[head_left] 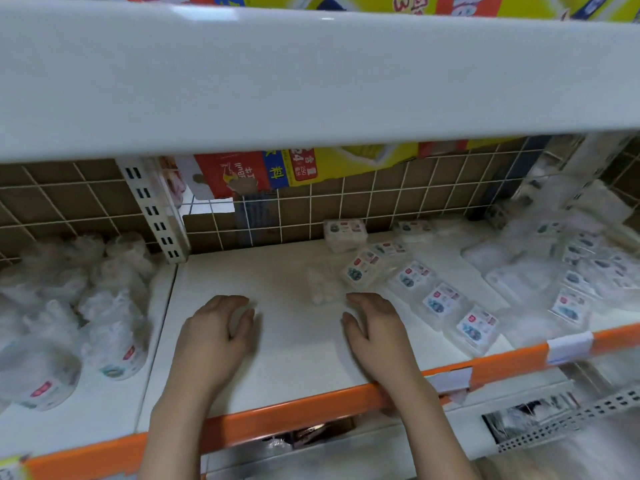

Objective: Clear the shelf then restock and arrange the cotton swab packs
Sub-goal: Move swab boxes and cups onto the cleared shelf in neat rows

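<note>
Slanting diagonally beside empty hands (221,327), swab packs (445,301) line the shelf (294,362).

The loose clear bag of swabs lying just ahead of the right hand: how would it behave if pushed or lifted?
The clear bag looks soft and unboxed, so it would probably sag when lifted. It lies flat, so rolling seems unlikely. On the smooth white shelf it would likely slide easily.

white shelf (284,344) with orange front lip, centre frame, mostly bare. flat clear cotton swab packs (446,301) in diagonal row at right, labels up; one loose pack (320,284) mid-shelf.
</note>
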Demonstrator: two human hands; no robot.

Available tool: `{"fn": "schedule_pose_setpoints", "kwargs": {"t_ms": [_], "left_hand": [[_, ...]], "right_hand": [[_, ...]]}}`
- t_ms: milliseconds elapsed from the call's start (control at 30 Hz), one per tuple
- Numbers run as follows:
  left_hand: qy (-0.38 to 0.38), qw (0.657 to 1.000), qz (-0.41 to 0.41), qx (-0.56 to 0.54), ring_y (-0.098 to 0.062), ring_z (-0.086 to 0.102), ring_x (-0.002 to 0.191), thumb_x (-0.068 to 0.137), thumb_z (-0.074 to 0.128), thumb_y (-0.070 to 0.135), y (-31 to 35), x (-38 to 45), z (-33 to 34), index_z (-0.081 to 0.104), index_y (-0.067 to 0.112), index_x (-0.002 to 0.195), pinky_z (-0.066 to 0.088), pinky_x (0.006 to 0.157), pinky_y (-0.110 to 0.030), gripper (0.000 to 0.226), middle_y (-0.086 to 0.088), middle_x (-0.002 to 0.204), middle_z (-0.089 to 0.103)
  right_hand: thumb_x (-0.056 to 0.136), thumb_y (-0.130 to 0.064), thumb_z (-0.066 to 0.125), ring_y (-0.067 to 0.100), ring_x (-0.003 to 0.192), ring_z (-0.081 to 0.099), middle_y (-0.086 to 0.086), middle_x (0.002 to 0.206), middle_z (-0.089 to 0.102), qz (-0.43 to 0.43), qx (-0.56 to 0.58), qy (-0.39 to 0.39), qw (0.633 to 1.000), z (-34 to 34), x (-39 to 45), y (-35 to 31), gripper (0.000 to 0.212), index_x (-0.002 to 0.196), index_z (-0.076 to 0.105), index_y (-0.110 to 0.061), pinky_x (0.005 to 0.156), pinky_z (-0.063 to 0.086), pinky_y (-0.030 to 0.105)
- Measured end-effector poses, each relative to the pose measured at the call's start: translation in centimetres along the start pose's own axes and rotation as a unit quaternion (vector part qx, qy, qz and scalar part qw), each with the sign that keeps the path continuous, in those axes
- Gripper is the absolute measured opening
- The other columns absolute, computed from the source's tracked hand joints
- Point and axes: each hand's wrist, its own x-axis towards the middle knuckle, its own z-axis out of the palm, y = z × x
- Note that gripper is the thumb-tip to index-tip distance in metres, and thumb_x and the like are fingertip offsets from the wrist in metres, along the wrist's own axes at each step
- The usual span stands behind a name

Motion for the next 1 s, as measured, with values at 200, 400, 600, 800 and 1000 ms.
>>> {"fn": "schedule_pose_setpoints", "kwargs": {"t_ms": [200,400,600,800,1000], "left_hand": [[0.010,1.000,-0.018,-0.004,-0.027,0.060,0.094,0.088,0.056,0.026,5.1,0.3,4.1,0.069,0.016,0.104,0.041,0.077,-0.028,0.023,-0.005,0.105,0.068],[0.041,0.999,-0.012,0.002,-0.033,0.059,0.095,0.078,0.034,0.043,14.1,0.9,9.7,0.069,0.012,0.101,0.046,0.082,-0.036,0.052,-0.010,0.100,0.068],[0.004,1.000,-0.003,0.005,-0.029,0.056,0.105,0.079,0.031,0.048,21.1,0.3,15.5,0.064,0.014,0.112,0.047,0.088,-0.038,0.058,-0.006,0.111,0.065],[0.023,0.998,-0.049,0.038,-0.030,0.041,0.125,0.087,0.052,0.023,21.6,2.6,16.2,0.047,0.010,0.135,0.033,0.103,-0.031,0.049,-0.011,0.138,0.046],[-0.082,0.981,-0.100,0.142,-0.033,0.028,0.135,0.080,0.064,0.021,19.6,8.1,15.0,0.020,0.010,0.148,0.031,0.107,-0.038,0.082,-0.016,0.149,0.031]], "right_hand": [[0.085,-0.023,0.051,0.023,0.107,0.054,0.008,0.114,0.064,-0.026,0.013,0.011,1.000,-3.5,1.3,4.5,0.036,0.116,0.063,-0.009,0.089,0.034,0.018],[0.084,-0.033,0.042,0.020,0.099,0.056,0.005,0.106,0.065,-0.073,0.011,0.008,0.997,-9.4,2.5,11.6,0.041,0.110,0.065,-0.011,0.086,0.042,0.025],[0.083,-0.025,0.051,0.026,0.102,0.058,0.008,0.108,0.065,-0.050,0.003,0.001,0.999,-14.7,2.7,18.5,0.036,0.112,0.065,-0.009,0.089,0.041,0.027],[0.089,-0.015,0.060,0.025,0.111,0.053,0.007,0.118,0.062,-0.048,0.012,-0.018,0.999,-16.6,2.8,22.1,0.029,0.118,0.061,-0.011,0.091,0.035,0.024],[0.088,-0.013,0.061,0.025,0.113,0.052,0.006,0.119,0.061,-0.051,0.026,-0.016,0.998,-17.2,3.4,23.0,0.030,0.118,0.061,-0.010,0.094,0.036,0.026]]}}
